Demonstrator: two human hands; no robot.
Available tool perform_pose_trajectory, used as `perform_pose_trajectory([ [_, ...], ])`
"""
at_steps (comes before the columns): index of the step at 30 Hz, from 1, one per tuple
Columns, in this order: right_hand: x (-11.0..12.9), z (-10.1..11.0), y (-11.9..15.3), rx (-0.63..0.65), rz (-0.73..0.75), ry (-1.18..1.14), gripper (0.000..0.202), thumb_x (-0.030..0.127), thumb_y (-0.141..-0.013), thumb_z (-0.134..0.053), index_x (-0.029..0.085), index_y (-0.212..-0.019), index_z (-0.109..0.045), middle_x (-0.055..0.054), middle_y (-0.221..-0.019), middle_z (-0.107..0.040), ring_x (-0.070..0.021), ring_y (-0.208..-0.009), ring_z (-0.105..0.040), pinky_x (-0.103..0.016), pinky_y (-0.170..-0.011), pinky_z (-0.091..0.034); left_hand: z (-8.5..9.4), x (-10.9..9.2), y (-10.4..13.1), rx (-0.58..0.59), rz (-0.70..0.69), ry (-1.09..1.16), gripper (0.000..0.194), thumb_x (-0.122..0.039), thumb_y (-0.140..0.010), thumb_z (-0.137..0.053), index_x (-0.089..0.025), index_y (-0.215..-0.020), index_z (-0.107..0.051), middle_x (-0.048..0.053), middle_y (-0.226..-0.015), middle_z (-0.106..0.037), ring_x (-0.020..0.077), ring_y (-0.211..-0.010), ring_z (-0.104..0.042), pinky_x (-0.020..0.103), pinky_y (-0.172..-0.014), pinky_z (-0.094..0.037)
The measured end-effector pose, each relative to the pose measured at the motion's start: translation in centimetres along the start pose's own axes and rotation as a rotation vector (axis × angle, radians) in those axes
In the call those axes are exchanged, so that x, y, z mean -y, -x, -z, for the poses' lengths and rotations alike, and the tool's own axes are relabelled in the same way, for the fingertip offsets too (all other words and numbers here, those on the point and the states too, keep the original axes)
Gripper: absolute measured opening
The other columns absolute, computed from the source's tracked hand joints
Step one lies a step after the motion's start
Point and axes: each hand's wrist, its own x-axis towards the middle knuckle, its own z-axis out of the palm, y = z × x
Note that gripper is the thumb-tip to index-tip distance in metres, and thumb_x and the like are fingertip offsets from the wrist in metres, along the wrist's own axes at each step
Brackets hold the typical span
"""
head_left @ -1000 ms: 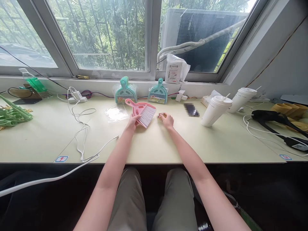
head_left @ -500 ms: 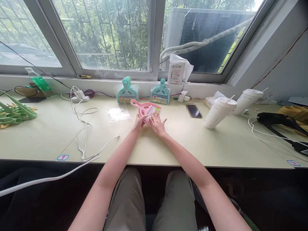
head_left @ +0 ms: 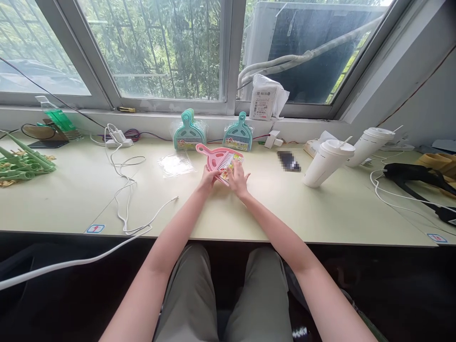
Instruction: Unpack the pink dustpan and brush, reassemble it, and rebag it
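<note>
A pink dustpan (head_left: 215,155) with a small white-bristled brush in it is tilted above the table, its handle pointing up and left. My left hand (head_left: 208,178) is closed around its lower left edge. My right hand (head_left: 238,180) rests on the printed label (head_left: 236,162) at the dustpan's right side, fingers spread and thumb sticking out. Behind, a stack of mint-green dustpan sets (head_left: 188,132) and another mint-green set (head_left: 239,134) lean upright near the window wall. Clear plastic bags (head_left: 175,165) lie flat to the left of my hands.
White cables (head_left: 124,199) run across the table's left side. To the right stand two white lidded cups (head_left: 326,164) with straws, near a blurred dark phone-like object (head_left: 289,161). Green leafy items (head_left: 24,164) lie far left; a black strap (head_left: 409,178) lies far right.
My right hand's fingers have shifted slightly up and to the right, exposing more of the colourful label. My left hand keeps its hold on the dustpan. The view has tilted slightly.
</note>
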Motion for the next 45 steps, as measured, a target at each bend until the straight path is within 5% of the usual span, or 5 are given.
perform_pose_trajectory([
  [7,-2.0,0.9,-1.9,0.159,-0.320,-0.836,0.037,0.036,-0.089,-0.057,0.020,-0.122,-0.054,-0.010,-0.122,-0.066,-0.0221,-0.106,-0.066,-0.040,-0.093,-0.053,0.0,-0.6,-0.1,0.154,-0.027,-0.045,0.065,-0.007,-0.053,-0.070,-0.018,-0.116,-0.055,0.007,-0.110,-0.066,0.0280,-0.108,-0.062,0.046,-0.096,-0.050],
  [17,-2.1,1.7,-2.1,0.208,-0.422,-1.125,0.008,0.016,-0.084,-0.064,0.018,-0.092,-0.064,-0.002,-0.087,-0.075,-0.0141,-0.073,-0.071,-0.032,-0.078,-0.060,0.1,-1.8,-0.3,0.225,-0.016,-0.210,0.058,-0.029,-0.067,-0.072,-0.017,-0.120,-0.055,0.010,-0.113,-0.065,0.0267,-0.106,-0.062,0.042,-0.092,-0.049],
  [26,-2.9,2.3,-2.3,0.111,-0.458,-1.108,0.009,0.009,-0.083,-0.061,0.015,-0.087,-0.065,-0.003,-0.080,-0.075,-0.0143,-0.066,-0.070,-0.027,-0.065,-0.060,5.2,-4.0,-1.5,-0.781,-0.308,-1.215,0.036,-0.012,-0.091,-0.036,-0.014,-0.125,-0.045,0.018,-0.129,-0.050,0.0270,-0.124,-0.044,0.044,-0.102,-0.036],
  [36,-3.2,2.5,-2.5,0.126,-0.476,-1.053,0.011,0.009,-0.082,-0.062,0.015,-0.090,-0.066,-0.003,-0.081,-0.075,-0.0141,-0.065,-0.070,-0.027,-0.063,-0.060,5.1,-3.0,-1.0,-0.079,-0.184,-1.807,0.039,-0.006,-0.079,-0.046,-0.024,-0.100,-0.072,0.010,-0.137,-0.051,0.0272,-0.131,-0.040,0.044,-0.107,-0.029],
  [45,-3.5,2.2,-2.7,0.175,-0.614,-0.985,0.011,0.005,-0.078,-0.064,0.012,-0.087,-0.065,-0.005,-0.073,-0.074,-0.0147,-0.063,-0.070,-0.025,-0.060,-0.060,5.3,-2.6,-1.2,-0.290,-0.167,-1.745,0.033,-0.016,-0.085,-0.049,-0.017,-0.116,-0.059,0.018,-0.123,-0.056,0.0308,-0.119,-0.049,0.042,-0.095,-0.042],
])
